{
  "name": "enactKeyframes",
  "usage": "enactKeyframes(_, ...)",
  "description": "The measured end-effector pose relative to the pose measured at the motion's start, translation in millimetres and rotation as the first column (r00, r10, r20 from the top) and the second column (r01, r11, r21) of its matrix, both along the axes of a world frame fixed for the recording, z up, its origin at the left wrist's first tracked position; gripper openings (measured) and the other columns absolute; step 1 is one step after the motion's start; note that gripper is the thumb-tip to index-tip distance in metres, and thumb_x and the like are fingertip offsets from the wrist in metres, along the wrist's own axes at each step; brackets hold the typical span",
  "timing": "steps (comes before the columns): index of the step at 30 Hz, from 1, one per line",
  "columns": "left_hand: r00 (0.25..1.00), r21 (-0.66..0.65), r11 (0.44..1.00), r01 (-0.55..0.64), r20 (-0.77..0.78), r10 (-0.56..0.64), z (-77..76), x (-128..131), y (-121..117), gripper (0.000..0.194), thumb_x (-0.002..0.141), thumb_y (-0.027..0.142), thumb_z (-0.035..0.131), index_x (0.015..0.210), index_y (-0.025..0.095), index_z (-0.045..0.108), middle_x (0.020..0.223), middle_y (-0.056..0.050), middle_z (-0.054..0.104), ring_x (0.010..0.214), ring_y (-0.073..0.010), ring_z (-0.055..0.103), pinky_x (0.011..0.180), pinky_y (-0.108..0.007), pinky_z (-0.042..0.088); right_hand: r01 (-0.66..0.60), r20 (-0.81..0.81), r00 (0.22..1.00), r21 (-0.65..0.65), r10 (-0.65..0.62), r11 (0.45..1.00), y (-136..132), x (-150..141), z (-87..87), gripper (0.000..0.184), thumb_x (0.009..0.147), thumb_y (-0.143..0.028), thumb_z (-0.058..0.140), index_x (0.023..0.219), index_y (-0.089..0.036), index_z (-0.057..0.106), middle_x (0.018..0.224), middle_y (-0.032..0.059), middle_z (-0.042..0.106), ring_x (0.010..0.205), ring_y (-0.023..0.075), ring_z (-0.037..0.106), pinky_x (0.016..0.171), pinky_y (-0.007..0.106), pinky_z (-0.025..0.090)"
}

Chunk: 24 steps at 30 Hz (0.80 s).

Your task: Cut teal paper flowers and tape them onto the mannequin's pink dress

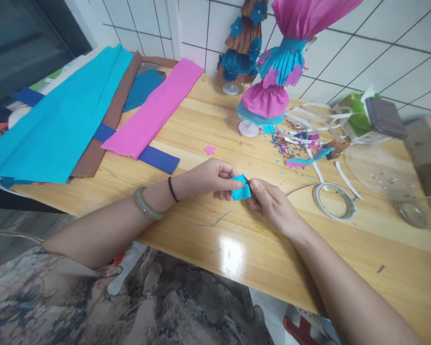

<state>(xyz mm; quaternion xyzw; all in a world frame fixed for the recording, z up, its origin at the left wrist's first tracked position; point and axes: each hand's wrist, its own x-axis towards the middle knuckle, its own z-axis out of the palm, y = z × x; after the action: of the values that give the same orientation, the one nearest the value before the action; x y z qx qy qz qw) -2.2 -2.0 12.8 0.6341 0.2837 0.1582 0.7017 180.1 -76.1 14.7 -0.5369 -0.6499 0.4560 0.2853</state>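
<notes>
A small folded piece of turquoise crepe paper (pixel 241 190) is pinched between the thumb and fingers of my left hand (pixel 224 177), above the front part of the table. My right hand (pixel 267 201) is closed round what look like small dark scissors (pixel 246 180). Most of them is hidden in the fingers, and their tip touches the paper's upper right edge. A pink paper flower (pixel 209 150) lies on the wood beyond my left hand. Thin dark offcuts (pixel 215 221) lie just in front of my hands.
Crepe paper sheets in turquoise (pixel 64 115), brown and pink (pixel 154 110) are stacked at left. A pink-and-turquoise paper figure (pixel 264 98) and a brown-and-blue one (pixel 240 43) stand by the tiled wall. Scraps (pixel 301 143), a tape roll (pixel 333 201) and a glass jar (pixel 412 213) lie right.
</notes>
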Motion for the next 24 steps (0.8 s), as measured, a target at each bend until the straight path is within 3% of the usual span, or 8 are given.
enactKeyframes(24, 1.0, -0.003, 1.0, -0.02, -0.011, 0.02, 5.9, -0.2, -0.3, 0.016, 0.077, 0.025, 0.064, 0.073, 0.01, 0.059, 0.057, 0.002, 0.059, 0.053, -0.0058, 0.055, 0.05, -0.016, 0.045, 0.01, 0.024, 1.0, 0.007, -0.01, 1.0, 0.0, 0.4, -1.1, 0.048, 0.093, -0.057, 0.029, 0.064, -0.021, 0.038, 0.056, -0.004, 0.033, 0.051, 0.0116, 0.029, 0.05, 0.026, 0.026)
